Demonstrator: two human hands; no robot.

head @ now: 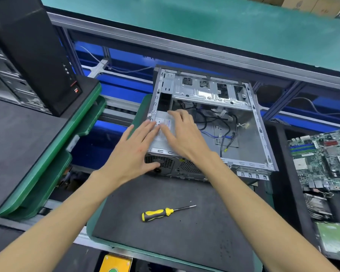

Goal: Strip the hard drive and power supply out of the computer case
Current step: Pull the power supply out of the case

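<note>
Hands, left (134, 152) and right (182, 132), lie flat-fingered on the power supply (163, 134), hiding its label.

Hidden and cut off at the bench

We cannot read the label on the power supply (161, 132): our hands cover most of it and the print is too small. The motherboard (322, 160) and the hard drive (331, 240) run off the right edge; the black tower (28, 50) is cropped at top.
</note>
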